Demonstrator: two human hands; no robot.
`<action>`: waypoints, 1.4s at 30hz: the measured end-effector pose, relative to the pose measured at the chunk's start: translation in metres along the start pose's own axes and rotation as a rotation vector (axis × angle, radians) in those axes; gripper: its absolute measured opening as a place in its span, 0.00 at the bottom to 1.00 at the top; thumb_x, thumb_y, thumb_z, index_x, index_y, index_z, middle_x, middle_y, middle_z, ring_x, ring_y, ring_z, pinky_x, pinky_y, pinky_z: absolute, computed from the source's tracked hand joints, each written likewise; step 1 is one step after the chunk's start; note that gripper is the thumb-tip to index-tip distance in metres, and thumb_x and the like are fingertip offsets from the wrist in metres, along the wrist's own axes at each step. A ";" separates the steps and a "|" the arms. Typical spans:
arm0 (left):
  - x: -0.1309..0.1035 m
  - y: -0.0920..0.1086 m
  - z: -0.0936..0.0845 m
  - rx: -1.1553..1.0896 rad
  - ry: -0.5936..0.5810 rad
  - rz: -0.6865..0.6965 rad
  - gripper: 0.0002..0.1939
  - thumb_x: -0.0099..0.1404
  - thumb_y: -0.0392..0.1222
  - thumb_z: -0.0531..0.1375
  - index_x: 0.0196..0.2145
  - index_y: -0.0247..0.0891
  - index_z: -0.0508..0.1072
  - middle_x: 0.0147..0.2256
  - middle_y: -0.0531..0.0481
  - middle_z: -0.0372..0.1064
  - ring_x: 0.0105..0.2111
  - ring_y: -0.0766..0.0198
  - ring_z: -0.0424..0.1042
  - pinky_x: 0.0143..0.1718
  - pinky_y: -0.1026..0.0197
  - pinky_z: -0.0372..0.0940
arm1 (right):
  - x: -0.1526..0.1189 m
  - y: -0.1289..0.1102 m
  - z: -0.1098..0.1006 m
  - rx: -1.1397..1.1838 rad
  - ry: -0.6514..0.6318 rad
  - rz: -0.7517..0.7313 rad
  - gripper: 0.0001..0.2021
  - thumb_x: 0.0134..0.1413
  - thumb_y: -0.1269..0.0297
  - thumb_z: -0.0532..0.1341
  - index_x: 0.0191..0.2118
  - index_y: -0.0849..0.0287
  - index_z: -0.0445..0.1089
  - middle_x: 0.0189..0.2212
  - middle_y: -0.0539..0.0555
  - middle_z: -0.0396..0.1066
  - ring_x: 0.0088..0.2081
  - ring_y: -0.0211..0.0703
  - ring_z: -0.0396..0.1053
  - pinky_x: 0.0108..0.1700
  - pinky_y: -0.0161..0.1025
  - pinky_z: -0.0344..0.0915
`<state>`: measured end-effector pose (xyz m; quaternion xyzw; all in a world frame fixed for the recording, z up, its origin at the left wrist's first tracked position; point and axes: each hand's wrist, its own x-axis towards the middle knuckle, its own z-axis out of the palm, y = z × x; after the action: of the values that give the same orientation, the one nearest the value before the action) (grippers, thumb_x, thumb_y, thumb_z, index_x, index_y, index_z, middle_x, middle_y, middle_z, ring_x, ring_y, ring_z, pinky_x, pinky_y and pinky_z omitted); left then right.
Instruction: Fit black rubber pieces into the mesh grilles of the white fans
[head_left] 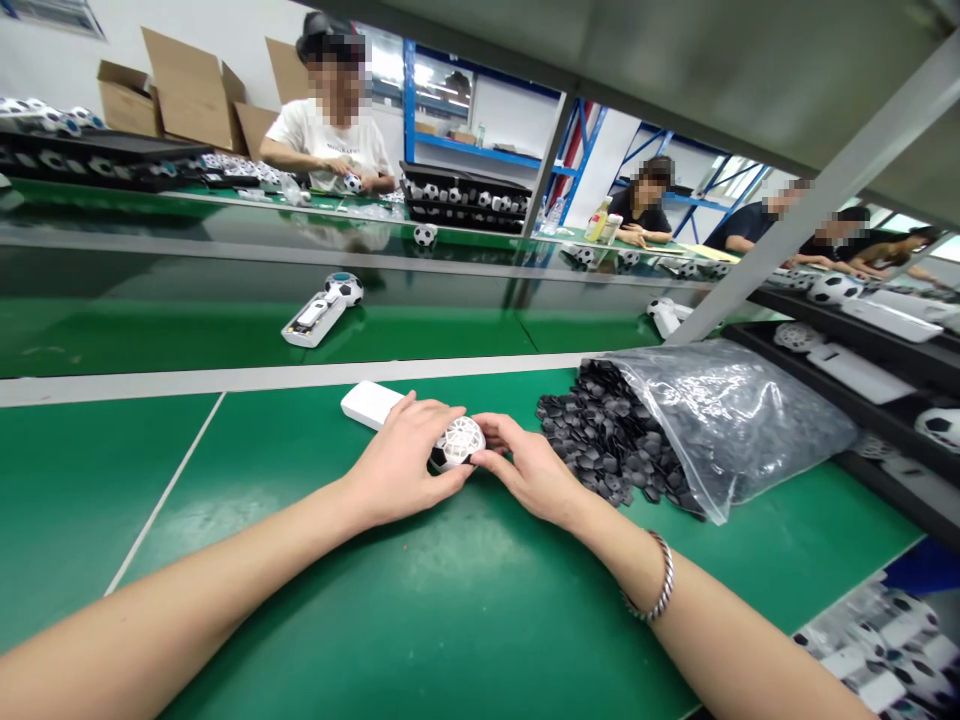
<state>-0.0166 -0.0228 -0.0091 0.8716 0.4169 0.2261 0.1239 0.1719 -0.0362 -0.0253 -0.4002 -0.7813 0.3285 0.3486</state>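
On the green tabletop in front of me lies a white device with a football-patterned round head (460, 440) and a long white handle (369, 404). The head's lattice face points up, with black patches along its side. My left hand (409, 455) is closed around the head and the near end of the handle, covering where they join. From the other side, my right hand (529, 465) pinches the edge of the head between thumb and fingers. Whether a small part sits under those fingertips is hidden. Just right of my right hand, loose black plastic pieces (615, 435) spill from a clear plastic bag (739, 420).
Beyond a white edge strip (247, 373) runs a green conveyor belt (187, 335) carrying a similar device (322, 310). Black trays (862, 375) of parts stand at right, beneath a slanting metal post (817, 190). Across the belt, a person (337, 140) handles a football-patterned piece.
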 end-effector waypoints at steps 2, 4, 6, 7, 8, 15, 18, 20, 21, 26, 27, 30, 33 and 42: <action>0.000 0.001 0.001 -0.007 0.031 -0.006 0.25 0.55 0.48 0.57 0.50 0.37 0.63 0.46 0.46 0.66 0.48 0.56 0.62 0.58 0.47 0.44 | 0.001 -0.001 0.000 0.031 0.007 0.000 0.15 0.56 0.67 0.58 0.49 0.56 0.59 0.44 0.53 0.68 0.45 0.40 0.67 0.46 0.39 0.65; 0.000 0.001 0.002 -0.024 0.028 -0.015 0.25 0.54 0.48 0.58 0.49 0.38 0.64 0.46 0.46 0.66 0.48 0.56 0.62 0.58 0.47 0.43 | 0.003 -0.002 -0.005 -0.012 0.004 0.012 0.12 0.57 0.65 0.57 0.47 0.56 0.61 0.42 0.52 0.69 0.43 0.40 0.67 0.45 0.38 0.65; 0.000 -0.001 0.001 -0.031 0.015 -0.024 0.27 0.53 0.51 0.59 0.49 0.38 0.64 0.47 0.46 0.65 0.49 0.54 0.60 0.59 0.46 0.42 | 0.005 -0.002 -0.014 -0.200 0.036 0.053 0.08 0.58 0.63 0.55 0.43 0.56 0.65 0.38 0.52 0.70 0.40 0.41 0.68 0.44 0.39 0.64; 0.000 -0.002 0.000 -0.027 0.010 -0.027 0.29 0.51 0.54 0.60 0.49 0.38 0.64 0.47 0.46 0.65 0.50 0.53 0.59 0.59 0.45 0.42 | 0.006 -0.002 -0.020 -0.342 0.066 0.086 0.08 0.58 0.61 0.56 0.40 0.57 0.67 0.36 0.53 0.69 0.39 0.42 0.67 0.43 0.40 0.64; 0.000 -0.004 -0.001 -0.019 0.006 -0.031 0.31 0.50 0.55 0.61 0.49 0.38 0.64 0.47 0.45 0.64 0.51 0.51 0.58 0.58 0.43 0.41 | 0.006 -0.002 -0.026 -0.493 0.093 0.128 0.08 0.57 0.60 0.57 0.38 0.58 0.68 0.35 0.54 0.69 0.39 0.45 0.66 0.42 0.41 0.63; 0.000 -0.011 -0.011 -0.122 -0.237 0.036 0.36 0.51 0.50 0.63 0.56 0.49 0.55 0.57 0.50 0.53 0.60 0.48 0.38 0.58 0.39 0.37 | 0.003 0.005 -0.042 -0.829 -0.057 0.299 0.03 0.52 0.68 0.61 0.34 0.59 0.70 0.32 0.54 0.67 0.38 0.44 0.65 0.40 0.35 0.60; -0.002 -0.009 -0.006 -0.229 -0.246 0.006 0.41 0.50 0.53 0.64 0.58 0.48 0.51 0.59 0.50 0.48 0.61 0.48 0.30 0.58 0.42 0.43 | 0.003 0.004 -0.041 -0.846 -0.081 0.296 0.01 0.53 0.70 0.60 0.32 0.59 0.69 0.30 0.53 0.68 0.35 0.42 0.66 0.37 0.33 0.59; -0.002 -0.007 -0.001 -0.270 -0.170 -0.030 0.36 0.52 0.52 0.62 0.56 0.45 0.55 0.58 0.49 0.52 0.61 0.49 0.28 0.58 0.43 0.43 | 0.003 0.005 -0.041 -0.874 -0.064 0.299 0.03 0.54 0.70 0.59 0.33 0.58 0.69 0.30 0.53 0.69 0.35 0.43 0.66 0.36 0.34 0.59; -0.002 -0.006 0.000 -0.287 -0.149 -0.034 0.33 0.53 0.50 0.61 0.55 0.44 0.57 0.57 0.49 0.54 0.61 0.50 0.28 0.59 0.44 0.43 | 0.003 0.005 -0.041 -0.886 -0.049 0.298 0.04 0.55 0.70 0.58 0.33 0.58 0.69 0.31 0.53 0.69 0.35 0.43 0.67 0.36 0.34 0.59; -0.001 -0.005 -0.007 -0.382 -0.260 0.021 0.29 0.55 0.39 0.59 0.55 0.45 0.57 0.60 0.49 0.46 0.61 0.56 0.37 0.60 0.48 0.42 | 0.001 0.013 -0.045 -0.857 0.009 0.259 0.12 0.55 0.77 0.53 0.43 0.60 0.68 0.35 0.55 0.70 0.38 0.44 0.67 0.40 0.36 0.59; 0.000 -0.006 -0.009 -0.387 -0.262 0.023 0.29 0.55 0.38 0.58 0.55 0.45 0.56 0.59 0.49 0.46 0.61 0.56 0.37 0.60 0.48 0.42 | 0.001 0.013 -0.045 -0.832 0.023 0.243 0.13 0.55 0.78 0.53 0.44 0.61 0.68 0.36 0.56 0.69 0.39 0.44 0.67 0.41 0.36 0.60; 0.000 -0.009 -0.012 -0.391 -0.244 0.046 0.28 0.55 0.36 0.57 0.54 0.45 0.58 0.58 0.50 0.49 0.61 0.58 0.37 0.60 0.49 0.41 | 0.002 0.009 -0.044 -0.702 0.061 0.162 0.13 0.55 0.78 0.53 0.44 0.61 0.68 0.36 0.56 0.68 0.39 0.43 0.66 0.43 0.36 0.61; 0.001 -0.015 -0.016 -0.394 -0.306 0.088 0.29 0.55 0.37 0.58 0.54 0.46 0.57 0.59 0.52 0.47 0.61 0.57 0.39 0.60 0.50 0.41 | 0.003 0.001 -0.041 -0.546 0.090 0.104 0.14 0.55 0.77 0.53 0.44 0.60 0.68 0.33 0.54 0.66 0.37 0.40 0.65 0.41 0.36 0.62; 0.001 -0.014 -0.013 -0.329 -0.265 0.050 0.34 0.54 0.46 0.61 0.56 0.43 0.54 0.59 0.49 0.48 0.60 0.56 0.42 0.60 0.51 0.43 | -0.001 -0.006 -0.026 0.000 0.101 0.138 0.04 0.54 0.70 0.56 0.36 0.58 0.66 0.29 0.49 0.69 0.32 0.38 0.68 0.37 0.35 0.64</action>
<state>-0.0314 -0.0130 -0.0032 0.8720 0.3324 0.1775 0.3125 0.1911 -0.0340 -0.0074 -0.4689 -0.7333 0.3313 0.3642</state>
